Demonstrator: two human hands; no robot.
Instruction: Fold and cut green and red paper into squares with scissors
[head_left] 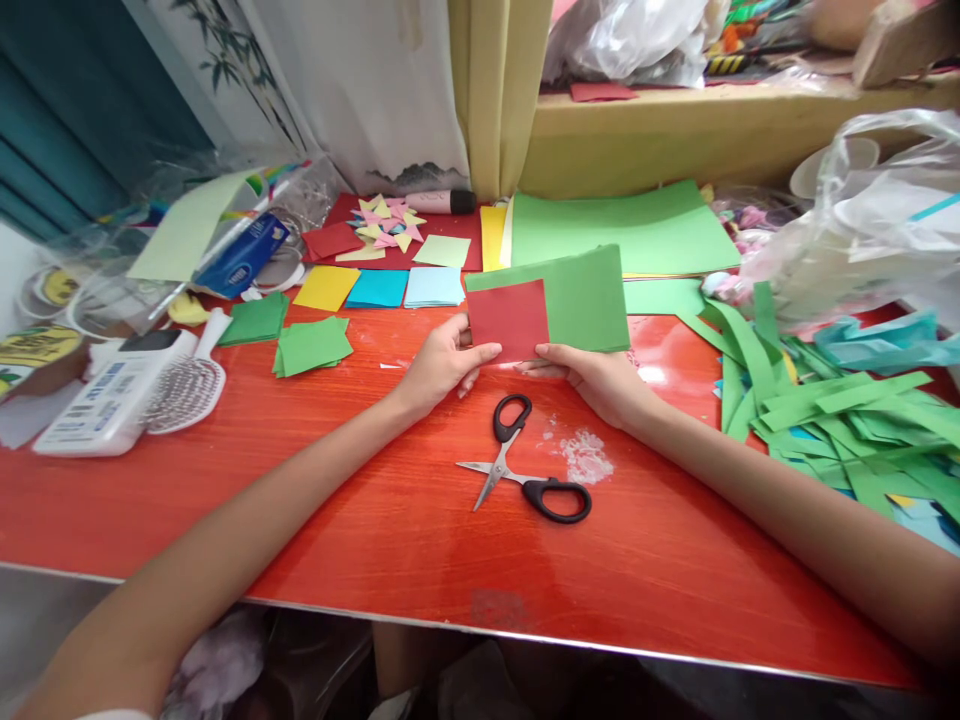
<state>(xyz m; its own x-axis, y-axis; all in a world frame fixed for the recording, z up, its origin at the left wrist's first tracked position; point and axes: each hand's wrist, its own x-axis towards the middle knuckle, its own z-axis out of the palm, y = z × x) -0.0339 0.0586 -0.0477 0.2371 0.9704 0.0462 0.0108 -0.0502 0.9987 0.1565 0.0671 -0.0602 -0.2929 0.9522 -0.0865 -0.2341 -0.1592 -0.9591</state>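
Note:
A small red paper square (508, 320) lies against the left part of a larger green paper sheet (589, 300), both held up above the table. My left hand (444, 362) pinches the red square and the green paper at their left edge, thumb in front. My right hand (592, 375) grips the lower edge of the green paper, its thumb at the red square's lower right corner. Fingers behind the paper are partly hidden. Just below the hands, scissors (504, 465) with black handles lie on the table with spread blades.
Green paper strips (847, 410) pile up at the right. Stacked green squares (313, 347), yellow squares (326, 288) and blue squares (386, 288) lie left of centre. A hairbrush (187, 390) and white bottle (112, 395) lie farther left. Large green sheets (615, 230) rest behind.

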